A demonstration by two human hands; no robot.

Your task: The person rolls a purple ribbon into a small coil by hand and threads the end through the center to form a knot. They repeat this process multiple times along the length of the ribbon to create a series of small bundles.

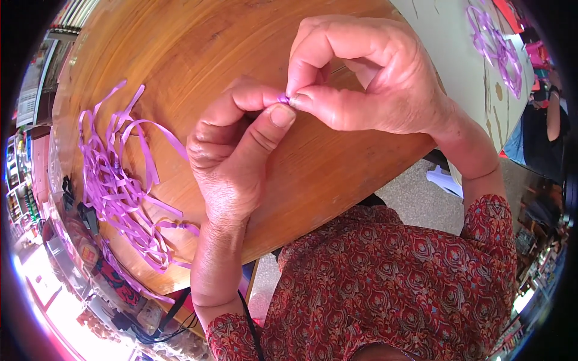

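Between the fingertips of both hands, over the wooden table (pixel 337 159), is a tiny bit of purple ribbon (pixel 283 99), bunched or knotted; its exact shape is too small to tell. My left hand (pixel 232 147) pinches it between thumb and forefinger from the left. From the right, my right hand (pixel 379 78) closes thumb and forefinger on the same spot, its tips touching those of the left. A loose pile of purple ribbons (pixel 114 180) lies left of my left hand. One strand runs from the pile toward the back of that hand, where it is hidden.
A white table (pixel 463 78) adjoins at the upper right, with another bundle of purple ribbon (pixel 497 48) on it. Bags and dark cords (pixel 156 328) crowd the wooden table's lower left edge. Another person (pixel 545 141) is at the far right.
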